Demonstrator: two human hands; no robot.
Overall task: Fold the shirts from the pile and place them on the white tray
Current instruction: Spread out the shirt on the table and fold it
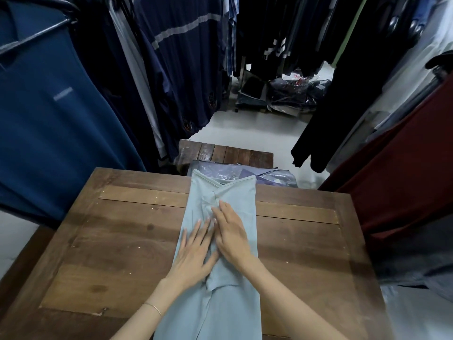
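Observation:
A pale blue-grey shirt [235, 192] lies lengthwise down the middle of the wooden table [122, 231], its two sides folded in to form a long narrow strip. My left hand [193, 253] lies flat on the shirt's left half with straight fingers. My right hand [231, 235] presses flat on the right half, its fingers pointing away from me and touching the left hand's fingertips. The shirt's near end runs off the bottom of the view. No white tray is in view.
Beyond the table's far edge lies a stack of shirts in clear plastic bags [235, 174] on a slatted wooden bench [228, 153]. Hanging garments crowd the left [49, 106], back and right [404, 155]. More bagged clothes [289, 96] sit on the white floor.

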